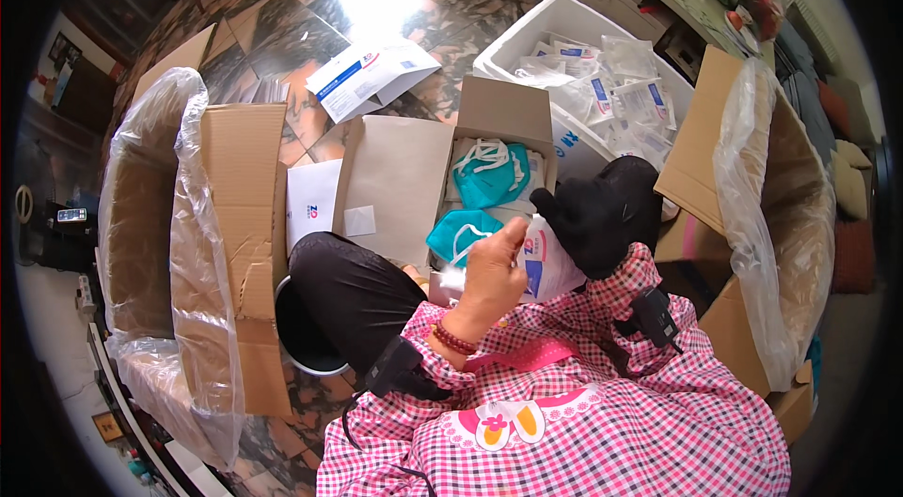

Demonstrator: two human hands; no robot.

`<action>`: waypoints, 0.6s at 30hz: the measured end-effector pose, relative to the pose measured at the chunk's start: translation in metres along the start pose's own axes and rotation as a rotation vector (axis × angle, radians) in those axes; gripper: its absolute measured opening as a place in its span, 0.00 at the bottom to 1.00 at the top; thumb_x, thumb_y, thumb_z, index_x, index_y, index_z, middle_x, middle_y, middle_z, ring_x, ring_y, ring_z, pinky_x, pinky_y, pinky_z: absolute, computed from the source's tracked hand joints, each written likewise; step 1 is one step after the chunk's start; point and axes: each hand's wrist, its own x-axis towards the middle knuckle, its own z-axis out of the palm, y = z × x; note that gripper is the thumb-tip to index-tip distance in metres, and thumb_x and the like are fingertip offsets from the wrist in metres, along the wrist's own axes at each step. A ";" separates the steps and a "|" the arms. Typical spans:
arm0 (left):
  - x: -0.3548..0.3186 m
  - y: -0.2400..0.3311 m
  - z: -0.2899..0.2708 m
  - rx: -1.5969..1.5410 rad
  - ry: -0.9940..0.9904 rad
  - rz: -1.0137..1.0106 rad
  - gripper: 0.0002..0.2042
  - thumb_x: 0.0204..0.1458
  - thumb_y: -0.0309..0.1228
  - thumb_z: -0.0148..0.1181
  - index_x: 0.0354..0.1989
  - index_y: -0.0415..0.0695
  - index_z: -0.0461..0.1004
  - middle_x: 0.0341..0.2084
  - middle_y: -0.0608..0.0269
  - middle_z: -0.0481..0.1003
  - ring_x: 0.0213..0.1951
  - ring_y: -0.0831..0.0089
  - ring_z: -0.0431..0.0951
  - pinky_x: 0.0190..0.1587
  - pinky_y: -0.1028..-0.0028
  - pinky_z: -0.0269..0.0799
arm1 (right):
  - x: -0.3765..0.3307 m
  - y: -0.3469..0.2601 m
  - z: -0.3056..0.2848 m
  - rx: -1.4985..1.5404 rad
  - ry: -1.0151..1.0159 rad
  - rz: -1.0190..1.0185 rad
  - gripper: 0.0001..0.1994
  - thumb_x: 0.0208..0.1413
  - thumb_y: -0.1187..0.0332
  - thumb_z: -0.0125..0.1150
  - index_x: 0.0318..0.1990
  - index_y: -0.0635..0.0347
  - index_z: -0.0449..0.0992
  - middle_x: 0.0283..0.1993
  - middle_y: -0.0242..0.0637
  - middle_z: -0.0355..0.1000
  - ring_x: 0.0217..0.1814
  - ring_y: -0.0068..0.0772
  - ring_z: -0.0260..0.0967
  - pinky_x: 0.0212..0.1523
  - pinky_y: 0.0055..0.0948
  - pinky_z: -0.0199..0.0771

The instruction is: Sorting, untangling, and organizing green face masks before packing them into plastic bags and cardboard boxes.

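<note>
In front of my lap is a small clear plastic packet (555, 271) with blue and red print and something whitish inside. My bare left hand (489, 267), a beaded bracelet at its wrist, pinches the packet's left edge. On the packet's other side, my right hand (593, 220) in a black glove grips it; most of its fingers are hidden. Just beyond are two teal face masks (491, 175) with white straps. One lies in an open cardboard box (503, 111), the nearer teal mask (461, 234) at its front.
Large cartons with plastic liners stand at the left (235, 205) and right (771, 224). Beyond my right hand, a white foam box (513, 41) holds many packets (602, 97). A printed flattened carton (372, 74) lies on the floor. A dark bucket (306, 332) stands by my left leg.
</note>
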 end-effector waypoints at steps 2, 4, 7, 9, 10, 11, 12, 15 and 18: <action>0.000 -0.001 -0.007 -0.057 0.012 -0.019 0.07 0.50 0.15 0.58 0.32 0.40 0.68 0.18 0.61 0.70 0.21 0.69 0.71 0.29 0.76 0.65 | 0.002 0.004 0.001 -0.085 -0.044 -0.032 0.16 0.57 0.59 0.66 0.22 0.58 0.77 0.16 0.39 0.66 0.19 0.42 0.67 0.24 0.43 0.64; 0.002 0.002 -0.016 -0.358 0.045 -0.174 0.05 0.60 0.19 0.58 0.34 0.40 0.68 0.25 0.73 0.70 0.28 0.87 0.67 0.33 0.85 0.63 | -0.006 0.013 0.007 -0.055 -0.119 -0.012 0.14 0.57 0.58 0.66 0.25 0.57 0.79 0.17 0.39 0.68 0.20 0.42 0.69 0.24 0.41 0.66; -0.001 -0.014 -0.019 -0.490 0.064 -0.166 0.06 0.62 0.22 0.58 0.36 0.43 0.67 0.27 0.74 0.69 0.30 0.89 0.68 0.33 0.85 0.65 | -0.005 0.012 0.011 0.070 -0.221 0.046 0.13 0.55 0.57 0.67 0.28 0.56 0.82 0.20 0.40 0.72 0.22 0.42 0.72 0.25 0.40 0.69; -0.002 -0.013 -0.025 -0.566 0.066 -0.204 0.07 0.61 0.21 0.59 0.38 0.44 0.67 0.29 0.73 0.70 0.31 0.88 0.70 0.34 0.85 0.67 | 0.000 0.008 0.007 0.161 -0.245 0.090 0.13 0.54 0.56 0.68 0.29 0.56 0.82 0.22 0.41 0.74 0.24 0.42 0.74 0.26 0.39 0.70; 0.000 -0.009 -0.029 -0.614 0.100 -0.234 0.09 0.59 0.20 0.61 0.40 0.43 0.67 0.28 0.72 0.71 0.31 0.86 0.71 0.34 0.84 0.68 | 0.003 0.005 0.001 0.175 -0.346 0.133 0.13 0.53 0.58 0.70 0.33 0.59 0.83 0.27 0.43 0.76 0.28 0.41 0.76 0.30 0.37 0.73; 0.002 -0.006 -0.033 -0.662 0.134 -0.265 0.11 0.57 0.19 0.63 0.42 0.43 0.66 0.28 0.71 0.72 0.31 0.85 0.73 0.34 0.84 0.69 | 0.004 0.003 -0.001 0.189 -0.446 0.177 0.14 0.52 0.59 0.72 0.37 0.62 0.83 0.32 0.45 0.79 0.31 0.39 0.78 0.34 0.34 0.75; 0.004 -0.005 -0.036 -0.662 0.132 -0.265 0.11 0.57 0.19 0.63 0.42 0.43 0.66 0.28 0.71 0.72 0.31 0.85 0.73 0.34 0.84 0.69 | 0.001 0.007 0.001 0.189 -0.445 0.178 0.14 0.52 0.59 0.72 0.37 0.62 0.83 0.32 0.45 0.79 0.31 0.39 0.78 0.34 0.34 0.75; 0.006 -0.005 -0.040 -0.643 0.160 -0.316 0.17 0.53 0.19 0.66 0.48 0.44 0.68 0.30 0.71 0.72 0.36 0.83 0.76 0.37 0.84 0.72 | -0.014 0.021 0.004 0.267 -0.628 0.194 0.20 0.50 0.52 0.71 0.37 0.61 0.82 0.30 0.50 0.77 0.30 0.50 0.77 0.33 0.38 0.74; 0.002 -0.009 -0.045 -0.706 0.003 -0.477 0.16 0.52 0.19 0.68 0.46 0.44 0.70 0.28 0.72 0.72 0.36 0.84 0.75 0.38 0.83 0.71 | -0.006 0.022 -0.009 0.304 -0.851 0.264 0.21 0.50 0.52 0.71 0.40 0.63 0.82 0.32 0.52 0.78 0.33 0.51 0.77 0.36 0.39 0.75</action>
